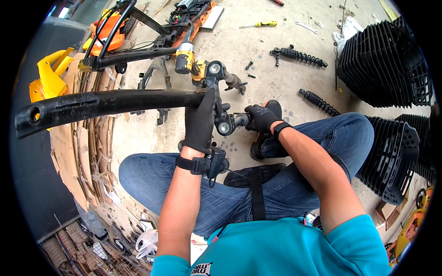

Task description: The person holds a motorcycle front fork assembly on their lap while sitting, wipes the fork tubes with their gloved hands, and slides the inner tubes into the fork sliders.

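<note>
My left hand [199,124], in a black glove, grips a long curved black metal bar [92,106] at its right end, where it joins a black bracket [212,86] with two silver round fittings. My gloved right hand [261,118] is closed on a short metal cylindrical part [241,119] sticking out from the bracket's lower end. A second short shaft [233,82] with thin cross pins sticks out higher up. Just behind the bracket is a yellow and black cordless power tool [185,59], partly hidden by it.
A black frame [129,57] with orange parts, yellow panels [50,76] and stacked cardboard [69,156] lie left. Two shock absorbers [304,57], a yellow screwdriver [264,24], a wrench [305,26] and small bolts lie on the concrete floor [276,80]. Black slatted racks [377,64] stand right.
</note>
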### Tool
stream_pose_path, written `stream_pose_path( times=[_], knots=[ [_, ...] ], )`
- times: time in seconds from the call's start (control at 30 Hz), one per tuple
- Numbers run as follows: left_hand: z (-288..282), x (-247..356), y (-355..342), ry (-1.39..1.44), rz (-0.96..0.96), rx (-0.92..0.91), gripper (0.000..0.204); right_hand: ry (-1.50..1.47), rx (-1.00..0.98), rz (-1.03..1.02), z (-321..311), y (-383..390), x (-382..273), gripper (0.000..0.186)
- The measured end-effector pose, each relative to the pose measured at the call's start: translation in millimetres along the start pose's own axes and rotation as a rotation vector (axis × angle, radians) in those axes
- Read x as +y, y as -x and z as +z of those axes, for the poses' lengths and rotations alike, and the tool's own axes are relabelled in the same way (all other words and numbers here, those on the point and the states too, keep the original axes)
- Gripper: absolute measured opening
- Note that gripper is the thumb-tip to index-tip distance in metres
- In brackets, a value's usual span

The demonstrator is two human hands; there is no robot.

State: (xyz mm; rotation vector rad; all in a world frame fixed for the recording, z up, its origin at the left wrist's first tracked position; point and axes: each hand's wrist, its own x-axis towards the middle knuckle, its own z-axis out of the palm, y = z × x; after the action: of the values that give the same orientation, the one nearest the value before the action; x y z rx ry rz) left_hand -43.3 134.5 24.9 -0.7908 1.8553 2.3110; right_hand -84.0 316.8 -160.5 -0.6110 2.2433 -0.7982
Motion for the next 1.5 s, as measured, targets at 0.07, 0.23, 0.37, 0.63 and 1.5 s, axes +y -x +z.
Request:
stream_pose_path(
  times=[0.07, 0.23, 0.37, 0.63, 1.5],
  knots=[
    [-0.4, 1.6, 0.3, -0.002, -0.005, -0.018, 0.039, 0.000, -0.001, -0.001, -0.2, 0.8, -0.2, 0.068],
    [-0.2, 7.9, 2.8, -0.043, 0.012, -0.069, 0.039, -0.052, -0.003, -0.061, -7.5, 5.9, -8.7, 0.071],
    [-2.2, 7.6, 0.5, -0.154, 0.053, -0.107, 0.038, -0.007, 0.051, -0.127, -13.3, 9.7, -24.1, 0.069],
    [-9.0, 26.4, 6.0, -0.300, 0.085, -0.149, 0.039, -0.003, 0.037, -0.165, -11.0, 5.1, -17.7, 0.052],
    [-48.5, 141.4, 47.0, -0.024, 0.838, -0.316, 0.035, 0.293, -0.020, 0.112, 5.9, -7.7, 33.0, 0.059]
  ],
)
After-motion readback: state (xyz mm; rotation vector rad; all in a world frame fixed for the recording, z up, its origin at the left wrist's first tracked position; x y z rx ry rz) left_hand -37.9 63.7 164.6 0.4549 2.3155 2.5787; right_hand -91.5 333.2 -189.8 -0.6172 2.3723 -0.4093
